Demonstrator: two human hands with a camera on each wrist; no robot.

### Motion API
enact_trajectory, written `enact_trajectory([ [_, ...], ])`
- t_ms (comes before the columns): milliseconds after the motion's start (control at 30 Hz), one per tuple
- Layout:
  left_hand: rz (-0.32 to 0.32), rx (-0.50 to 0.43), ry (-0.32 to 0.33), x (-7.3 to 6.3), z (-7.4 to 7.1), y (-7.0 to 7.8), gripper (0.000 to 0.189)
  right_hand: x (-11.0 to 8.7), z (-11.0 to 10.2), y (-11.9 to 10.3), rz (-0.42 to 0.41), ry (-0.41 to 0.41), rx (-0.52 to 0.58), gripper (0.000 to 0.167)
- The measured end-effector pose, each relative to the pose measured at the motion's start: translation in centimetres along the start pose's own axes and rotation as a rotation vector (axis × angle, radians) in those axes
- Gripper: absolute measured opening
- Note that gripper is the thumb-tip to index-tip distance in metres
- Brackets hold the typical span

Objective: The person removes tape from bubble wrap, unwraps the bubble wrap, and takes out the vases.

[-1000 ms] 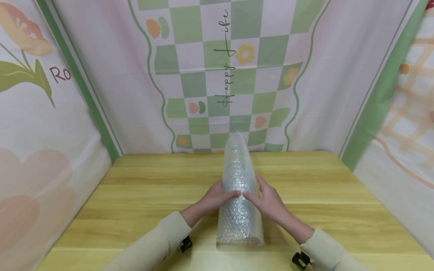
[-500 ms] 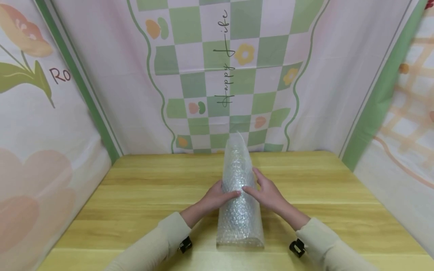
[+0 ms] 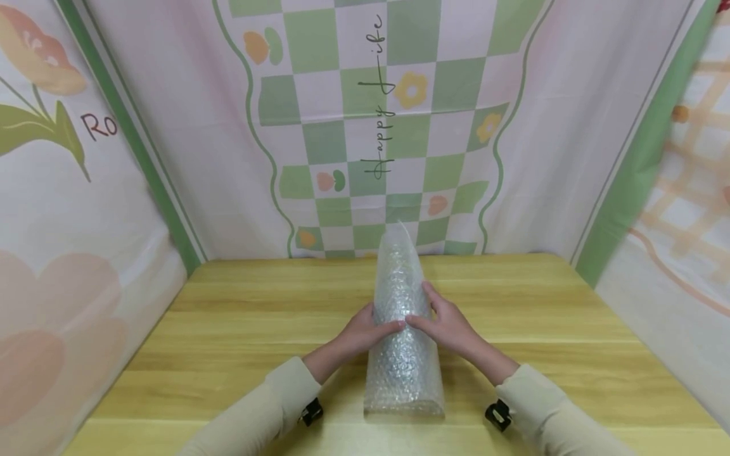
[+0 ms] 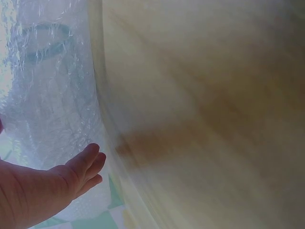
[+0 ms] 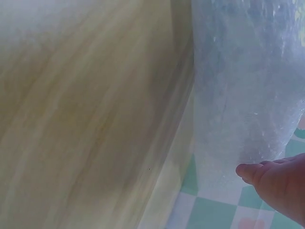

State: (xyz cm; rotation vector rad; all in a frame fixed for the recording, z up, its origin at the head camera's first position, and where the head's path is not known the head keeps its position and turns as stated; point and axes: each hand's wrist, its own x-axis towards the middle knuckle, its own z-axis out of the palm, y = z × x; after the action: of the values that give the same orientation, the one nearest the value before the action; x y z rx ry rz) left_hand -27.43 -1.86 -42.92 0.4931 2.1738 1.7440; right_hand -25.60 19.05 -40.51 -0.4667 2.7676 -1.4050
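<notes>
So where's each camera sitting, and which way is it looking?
Head: worn there, looking forward and down at bubble wrap; left hand, right hand and sleeves show.
Left wrist: worn there, facing the wrap and table; left hand partly shows.
Right wrist: worn there, facing the wrap's other side; right hand partly shows.
Both wrist views share the checked cloth.

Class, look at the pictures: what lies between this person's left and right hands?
The bubble wrap lies between the left hand and the right hand, as the head view shows.
</notes>
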Motion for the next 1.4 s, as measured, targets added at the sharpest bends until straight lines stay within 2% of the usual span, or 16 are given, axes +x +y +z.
enact_trajectory([
  [533,-0.016,-0.001,0.004,-0.11,0.06,0.1,0.086,0.25,-0.42,-0.48,0.02,0.006,-0.032,0.088],
  [1067,0.018,0.014,-0.01,-0.19,0.18,0.24,0.08,0.24,-0.45,-0.46,0.04,0.035,-0.04,0.08],
  [1400,0.006,0.027,-0.002,-0.24,0.28,0.36,0.08,0.34,-0.42,-0.31,0.039,0.067,-0.079,0.08],
])
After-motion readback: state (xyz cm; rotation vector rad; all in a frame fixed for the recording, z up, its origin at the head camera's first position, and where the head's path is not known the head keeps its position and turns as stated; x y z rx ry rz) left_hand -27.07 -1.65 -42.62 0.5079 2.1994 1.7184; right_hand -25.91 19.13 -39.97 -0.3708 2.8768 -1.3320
